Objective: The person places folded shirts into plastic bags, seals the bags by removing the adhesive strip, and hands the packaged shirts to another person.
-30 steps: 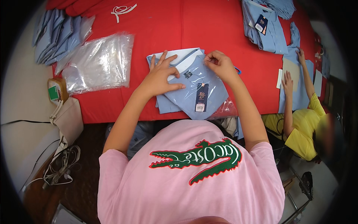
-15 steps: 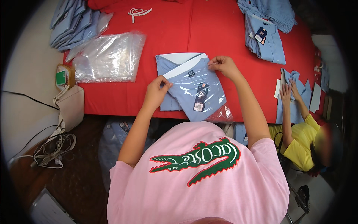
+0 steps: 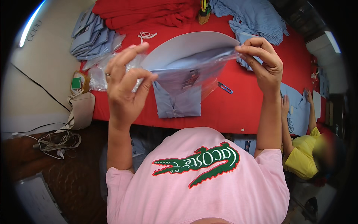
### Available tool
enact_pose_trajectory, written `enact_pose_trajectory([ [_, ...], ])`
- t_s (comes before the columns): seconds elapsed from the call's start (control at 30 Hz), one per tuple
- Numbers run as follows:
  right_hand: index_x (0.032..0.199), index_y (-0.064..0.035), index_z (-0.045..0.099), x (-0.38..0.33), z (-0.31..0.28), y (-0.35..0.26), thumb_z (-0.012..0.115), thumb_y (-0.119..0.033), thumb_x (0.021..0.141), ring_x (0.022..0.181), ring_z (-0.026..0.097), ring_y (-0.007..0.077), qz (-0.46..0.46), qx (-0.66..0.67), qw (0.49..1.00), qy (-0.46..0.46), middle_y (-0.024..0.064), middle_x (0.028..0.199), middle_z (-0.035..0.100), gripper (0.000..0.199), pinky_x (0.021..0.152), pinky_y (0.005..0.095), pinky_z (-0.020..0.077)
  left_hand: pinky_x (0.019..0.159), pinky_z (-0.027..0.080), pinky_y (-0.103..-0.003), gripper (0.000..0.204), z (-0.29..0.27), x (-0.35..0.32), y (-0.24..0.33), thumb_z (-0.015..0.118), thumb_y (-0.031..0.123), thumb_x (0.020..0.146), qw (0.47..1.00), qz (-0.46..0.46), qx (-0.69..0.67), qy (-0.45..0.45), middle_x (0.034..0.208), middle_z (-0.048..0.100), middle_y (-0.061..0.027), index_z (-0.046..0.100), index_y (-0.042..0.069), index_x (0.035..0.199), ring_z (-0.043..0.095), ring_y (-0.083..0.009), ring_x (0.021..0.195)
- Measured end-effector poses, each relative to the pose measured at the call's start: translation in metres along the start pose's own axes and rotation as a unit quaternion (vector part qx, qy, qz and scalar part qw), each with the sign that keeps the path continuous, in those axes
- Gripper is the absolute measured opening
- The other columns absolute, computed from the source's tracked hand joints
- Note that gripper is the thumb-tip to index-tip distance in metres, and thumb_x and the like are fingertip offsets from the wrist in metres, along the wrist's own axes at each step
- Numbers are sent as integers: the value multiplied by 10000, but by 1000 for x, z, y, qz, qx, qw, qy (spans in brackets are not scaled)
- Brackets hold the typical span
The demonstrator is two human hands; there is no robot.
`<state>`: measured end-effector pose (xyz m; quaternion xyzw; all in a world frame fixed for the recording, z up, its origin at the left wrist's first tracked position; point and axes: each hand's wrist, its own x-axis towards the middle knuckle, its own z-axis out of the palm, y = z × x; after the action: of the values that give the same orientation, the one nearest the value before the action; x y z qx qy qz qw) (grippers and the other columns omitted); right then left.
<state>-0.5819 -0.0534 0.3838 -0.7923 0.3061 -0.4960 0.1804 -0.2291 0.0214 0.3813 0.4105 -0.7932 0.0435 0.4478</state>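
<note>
Both my hands hold up a clear plastic bag (image 3: 203, 65) above the red table (image 3: 231, 112). A folded light-blue shirt (image 3: 178, 102) sits partly inside it, its lower end hanging out toward the table. A white card sheet (image 3: 186, 44) curves along the bag's far side. My left hand (image 3: 125, 87) pinches the bag's left edge. My right hand (image 3: 261, 61) pinches its right corner, with the fingers curled over the plastic.
Folded blue shirts (image 3: 89, 33) and loose clear bags (image 3: 97, 76) lie at the table's left end. Red cloth (image 3: 149, 13), a pen pot (image 3: 203, 13) and more blue shirts (image 3: 257, 18) are at the back. A blue clip (image 3: 225, 88) lies nearby. A person in yellow (image 3: 302, 160) works at right.
The shirt lay flat on the table under both hands before. Now it is lifted off the table inside the clear bag and held up close to me.
</note>
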Motion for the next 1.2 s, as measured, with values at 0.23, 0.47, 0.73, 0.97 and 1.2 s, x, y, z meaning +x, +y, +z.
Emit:
enact_pose_trajectory([
  [0.23,1059,-21,833,35,-24,-48,776,101,863,859,686,125,-160,-93,980,66,45,929,714,238,714,244,562,1042,537,-400,168,-49,42,28,849,80,851,996,37,-32,68,1252,760,-163,697,35,908,696,-298,1210],
  [0.47,1084,-18,792,77,-37,-44,705,-8,991,1001,697,117,-103,-137,985,30,49,1063,762,128,899,267,549,844,602,-283,100,-34,87,-20,694,87,1030,946,-176,-267,-61,1179,782,-133,656,7,985,743,-119,970],
  [0.73,973,8,780,129,-39,-1,721,-28,975,842,632,92,-37,-35,995,91,32,951,728,70,774,248,505,788,582,-274,86,7,168,-55,638,49,1055,934,-174,-310,-47,961,741,-66,624,38,972,704,-111,872],
  [0.97,1108,-32,750,114,-17,71,766,-139,986,971,672,97,120,92,988,38,22,1034,766,163,893,270,531,768,569,-289,88,39,160,-105,688,62,1017,921,-208,-310,-114,919,737,-74,629,23,964,691,-125,843],
  [1.2,1197,-58,689,97,-7,128,638,-261,1093,841,646,60,207,111,972,-23,-30,929,700,234,827,254,533,751,593,-262,116,56,159,-135,701,130,1029,870,-291,-326,-229,966,774,-93,640,34,1006,752,-149,839],
])
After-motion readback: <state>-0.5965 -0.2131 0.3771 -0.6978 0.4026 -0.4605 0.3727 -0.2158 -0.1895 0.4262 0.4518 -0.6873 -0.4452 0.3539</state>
